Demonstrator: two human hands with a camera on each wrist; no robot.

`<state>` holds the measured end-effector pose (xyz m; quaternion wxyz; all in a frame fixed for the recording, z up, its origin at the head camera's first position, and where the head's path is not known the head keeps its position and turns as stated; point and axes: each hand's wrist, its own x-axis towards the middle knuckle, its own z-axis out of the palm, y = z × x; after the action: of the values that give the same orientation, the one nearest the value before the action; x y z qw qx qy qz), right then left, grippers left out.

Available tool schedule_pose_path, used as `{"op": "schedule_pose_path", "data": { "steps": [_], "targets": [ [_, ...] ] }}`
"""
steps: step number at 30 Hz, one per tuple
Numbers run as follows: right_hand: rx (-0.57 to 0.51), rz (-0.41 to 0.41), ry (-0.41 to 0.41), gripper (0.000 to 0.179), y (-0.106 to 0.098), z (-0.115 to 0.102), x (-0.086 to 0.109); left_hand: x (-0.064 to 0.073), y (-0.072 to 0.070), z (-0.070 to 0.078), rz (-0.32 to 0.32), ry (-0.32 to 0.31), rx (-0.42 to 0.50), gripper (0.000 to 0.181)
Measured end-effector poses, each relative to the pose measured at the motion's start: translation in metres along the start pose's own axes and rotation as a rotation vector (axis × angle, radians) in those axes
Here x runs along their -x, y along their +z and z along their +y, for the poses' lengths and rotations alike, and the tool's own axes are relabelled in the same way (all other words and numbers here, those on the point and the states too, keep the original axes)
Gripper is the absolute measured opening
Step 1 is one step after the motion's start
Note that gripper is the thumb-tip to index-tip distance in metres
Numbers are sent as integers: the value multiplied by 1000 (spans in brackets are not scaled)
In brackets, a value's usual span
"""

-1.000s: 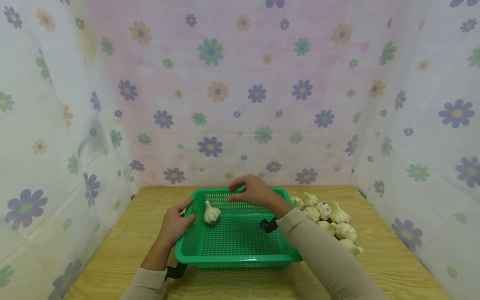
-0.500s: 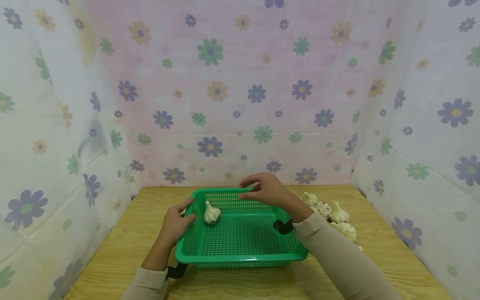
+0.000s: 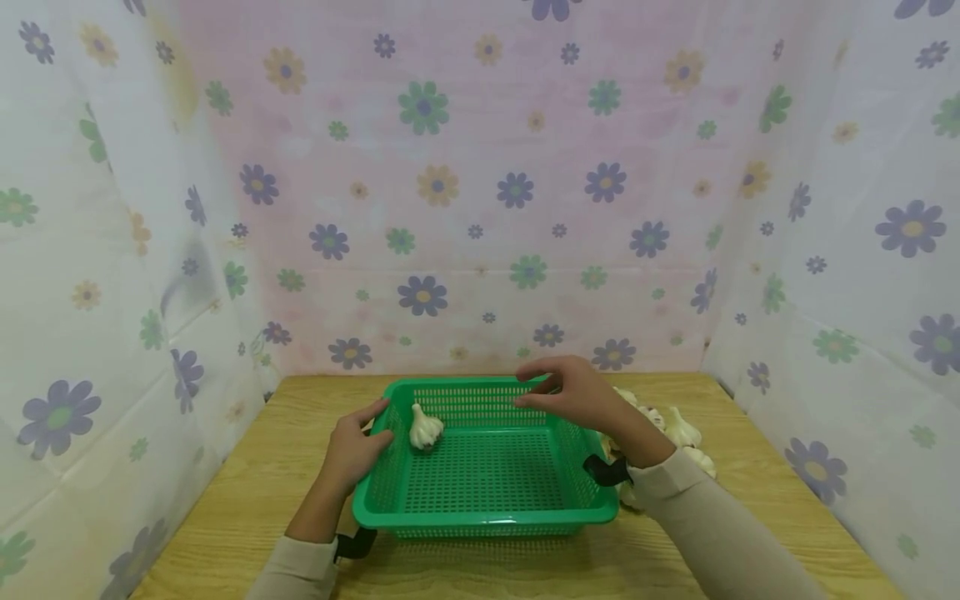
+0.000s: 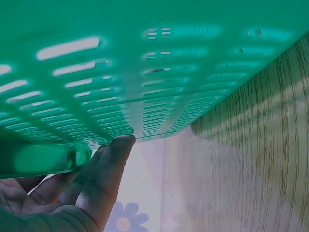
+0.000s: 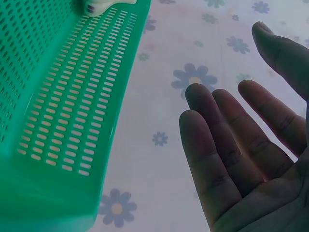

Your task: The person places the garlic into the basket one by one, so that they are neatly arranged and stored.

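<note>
A green plastic basket (image 3: 480, 518) with slotted walls stands on the wooden table. One garlic bulb (image 3: 425, 428) sits inside it at the far left, stem up. My left hand (image 3: 352, 450) holds the basket's left side, thumb over the rim. In the left wrist view its fingers (image 4: 107, 176) reach under the rim against the outer wall. Above the basket's back right corner is my right hand (image 3: 581, 396), its fingers loosely bent with nothing between them. The right wrist view shows its palm and spread fingers (image 5: 219, 140) beside the basket wall.
A pile of several garlic bulbs (image 3: 681, 429) lies right of the basket, partly hidden behind the right hand and forearm. Flowered cloth (image 3: 480, 208) hangs behind the table and along both sides. A black wrist mount (image 3: 606, 471) shows at the right sleeve.
My right hand has moved right across the basket, from above its middle to its back right corner, covering more of the garlic pile. Left hand, basket and the bulb inside stay put.
</note>
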<state>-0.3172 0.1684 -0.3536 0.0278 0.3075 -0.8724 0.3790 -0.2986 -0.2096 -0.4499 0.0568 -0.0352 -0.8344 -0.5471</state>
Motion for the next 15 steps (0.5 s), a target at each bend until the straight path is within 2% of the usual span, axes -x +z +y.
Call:
{"op": "schedule_pose_path", "data": {
  "steps": [6, 15],
  "targets": [
    [8, 37, 25, 45, -12, 5, 23, 2, 1, 1, -3, -7, 24, 63],
    [-18, 119, 46, 43, -28, 32, 54, 2, 0, 2, 0, 2, 16, 63]
  ]
}}
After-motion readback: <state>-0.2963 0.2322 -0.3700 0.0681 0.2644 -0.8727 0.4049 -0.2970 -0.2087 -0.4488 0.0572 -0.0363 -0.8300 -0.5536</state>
